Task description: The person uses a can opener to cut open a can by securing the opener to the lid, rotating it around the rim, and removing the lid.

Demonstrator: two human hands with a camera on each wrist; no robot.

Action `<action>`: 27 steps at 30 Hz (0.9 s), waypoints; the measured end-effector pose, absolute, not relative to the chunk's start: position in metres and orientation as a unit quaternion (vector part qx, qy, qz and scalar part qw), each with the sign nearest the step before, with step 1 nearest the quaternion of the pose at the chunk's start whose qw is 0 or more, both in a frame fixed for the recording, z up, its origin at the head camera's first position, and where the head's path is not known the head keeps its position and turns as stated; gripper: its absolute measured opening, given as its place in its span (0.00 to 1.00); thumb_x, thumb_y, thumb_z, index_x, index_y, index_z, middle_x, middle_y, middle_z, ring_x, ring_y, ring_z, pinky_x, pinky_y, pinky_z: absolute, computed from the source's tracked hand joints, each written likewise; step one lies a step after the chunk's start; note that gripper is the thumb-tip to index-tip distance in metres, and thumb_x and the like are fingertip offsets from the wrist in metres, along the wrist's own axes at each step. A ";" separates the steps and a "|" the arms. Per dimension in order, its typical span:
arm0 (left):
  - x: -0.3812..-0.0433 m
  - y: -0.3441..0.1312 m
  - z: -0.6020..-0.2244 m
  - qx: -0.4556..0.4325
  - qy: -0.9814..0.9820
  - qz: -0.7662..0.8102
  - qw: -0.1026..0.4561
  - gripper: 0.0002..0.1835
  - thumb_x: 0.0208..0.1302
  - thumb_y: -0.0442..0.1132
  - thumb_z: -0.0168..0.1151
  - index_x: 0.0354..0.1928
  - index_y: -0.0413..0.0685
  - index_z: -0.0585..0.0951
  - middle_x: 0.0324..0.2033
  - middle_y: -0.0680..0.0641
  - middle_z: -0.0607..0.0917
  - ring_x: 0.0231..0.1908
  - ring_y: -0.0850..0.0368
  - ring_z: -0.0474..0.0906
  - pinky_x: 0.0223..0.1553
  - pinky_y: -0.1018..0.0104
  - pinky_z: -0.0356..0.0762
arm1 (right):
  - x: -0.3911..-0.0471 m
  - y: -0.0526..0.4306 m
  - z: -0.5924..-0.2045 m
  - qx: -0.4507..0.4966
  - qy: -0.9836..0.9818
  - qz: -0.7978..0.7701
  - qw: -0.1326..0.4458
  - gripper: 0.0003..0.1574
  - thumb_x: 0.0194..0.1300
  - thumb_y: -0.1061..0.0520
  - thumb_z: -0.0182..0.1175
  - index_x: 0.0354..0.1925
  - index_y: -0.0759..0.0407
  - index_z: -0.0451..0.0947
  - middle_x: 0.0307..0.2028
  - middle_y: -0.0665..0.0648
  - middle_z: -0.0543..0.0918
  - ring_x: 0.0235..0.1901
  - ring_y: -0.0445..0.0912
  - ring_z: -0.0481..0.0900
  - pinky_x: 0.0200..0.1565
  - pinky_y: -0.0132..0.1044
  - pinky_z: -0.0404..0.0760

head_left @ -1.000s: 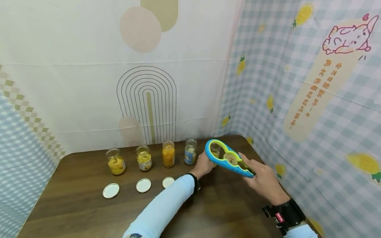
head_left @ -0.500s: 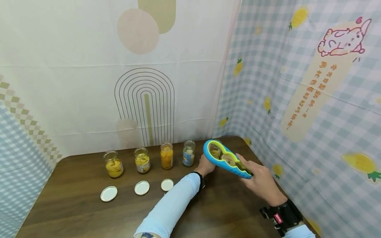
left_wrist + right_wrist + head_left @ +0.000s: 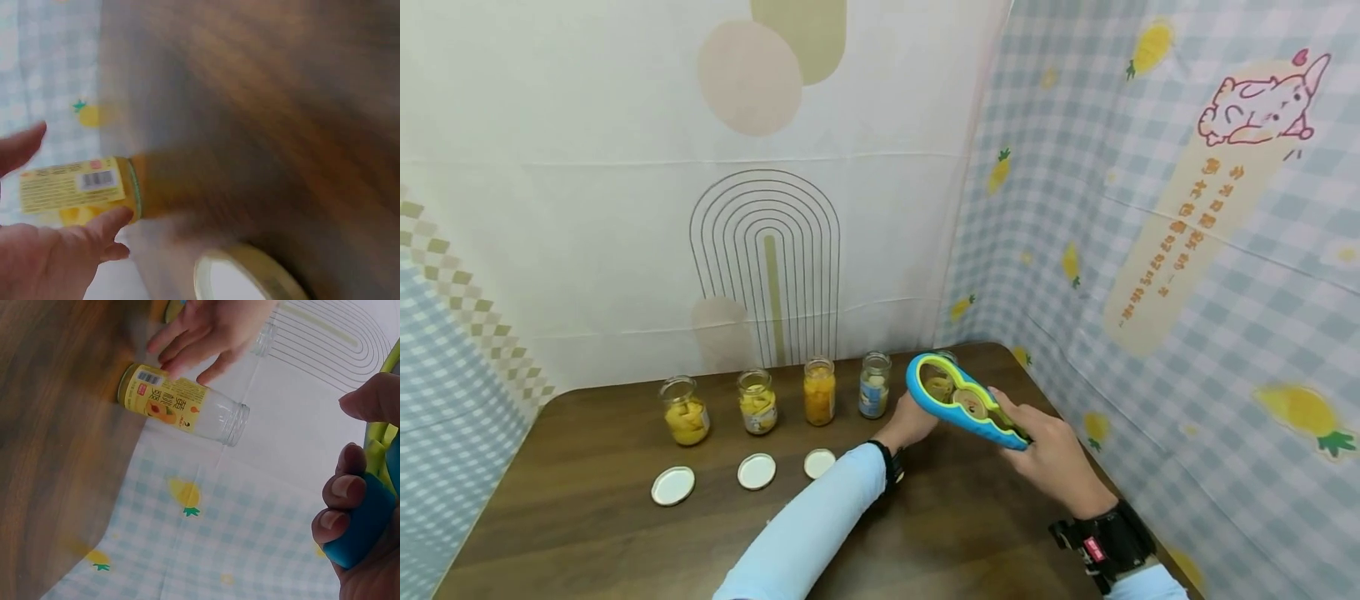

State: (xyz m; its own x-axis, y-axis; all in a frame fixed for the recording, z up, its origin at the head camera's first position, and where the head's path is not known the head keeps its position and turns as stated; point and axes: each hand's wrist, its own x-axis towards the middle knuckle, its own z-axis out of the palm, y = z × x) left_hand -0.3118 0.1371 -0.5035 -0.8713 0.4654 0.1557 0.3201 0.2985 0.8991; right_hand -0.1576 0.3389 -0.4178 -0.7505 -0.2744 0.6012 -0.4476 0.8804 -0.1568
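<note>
In the head view, my right hand (image 3: 1054, 457) grips a blue and lime-green jar opener (image 3: 951, 412) held above the table. A round gold lid (image 3: 972, 404) sits in one of its rounded openings. My left hand (image 3: 910, 423) reaches beside a lidless glass jar (image 3: 164, 403) with a yellow label and yellow fruit, at the back right. In the left wrist view, the extended fingers (image 3: 112, 220) lie alongside this jar, with the thumb apart on its other side. From the head, the opener and left hand partly hide it.
Across the back stand lidless fruit jars: two with yellow pieces (image 3: 686, 421) (image 3: 758, 410), one orange (image 3: 819, 396), one blue-labelled (image 3: 873, 396). White-faced lids (image 3: 673, 486) (image 3: 756, 472) (image 3: 818, 463) lie before three jars. Checked cloth (image 3: 1150, 400) hangs along the right edge.
The left forearm shifts right, then back left, while its hand stays by the right-hand jar. The opener and right hand drift slightly left. The head view shifts a little.
</note>
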 end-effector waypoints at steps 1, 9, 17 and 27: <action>-0.308 0.133 -0.503 0.254 0.796 0.544 0.074 0.20 0.73 0.38 0.70 0.62 0.46 0.78 0.54 0.46 0.85 0.52 0.55 0.82 0.58 0.55 0.80 | -0.158 0.339 -0.418 0.195 -0.924 0.146 0.295 0.52 0.54 0.65 0.79 0.75 0.54 0.75 0.30 0.49 0.81 0.27 0.32 0.64 0.31 0.28 0.66; -0.260 0.072 -0.487 0.273 0.749 0.584 0.149 0.41 0.72 0.44 0.73 0.80 0.44 0.64 0.79 0.37 0.70 0.78 0.36 0.68 0.74 0.40 0.74 | -0.163 0.334 -0.419 0.181 -0.935 0.136 0.275 0.54 0.53 0.64 0.80 0.77 0.51 0.73 0.33 0.51 0.84 0.28 0.34 0.67 0.32 0.29 0.69; -0.200 -0.003 -0.478 0.288 0.726 0.600 0.174 0.27 0.76 0.41 0.67 0.71 0.35 0.76 0.69 0.32 0.80 0.71 0.32 0.76 0.70 0.52 0.79 | -0.164 0.329 -0.424 0.191 -0.933 0.140 0.269 0.55 0.54 0.65 0.79 0.78 0.51 0.71 0.31 0.48 0.81 0.27 0.32 0.64 0.33 0.29 0.65; -0.171 -0.032 -0.481 0.272 0.716 0.613 0.196 0.25 0.80 0.43 0.62 0.71 0.36 0.76 0.69 0.29 0.78 0.70 0.29 0.76 0.69 0.55 0.80 | -0.165 0.322 -0.426 0.195 -0.935 0.145 0.258 0.54 0.55 0.65 0.79 0.77 0.51 0.72 0.30 0.46 0.79 0.27 0.32 0.62 0.33 0.28 0.64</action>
State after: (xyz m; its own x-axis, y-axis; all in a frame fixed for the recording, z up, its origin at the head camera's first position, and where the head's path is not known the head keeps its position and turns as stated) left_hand -0.1712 -0.0322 -0.4814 -0.7759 0.6286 0.0534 0.1491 0.1004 0.9837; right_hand -0.1650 0.3216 -0.4256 -0.7906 -0.2910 0.5388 -0.4401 0.8818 -0.1695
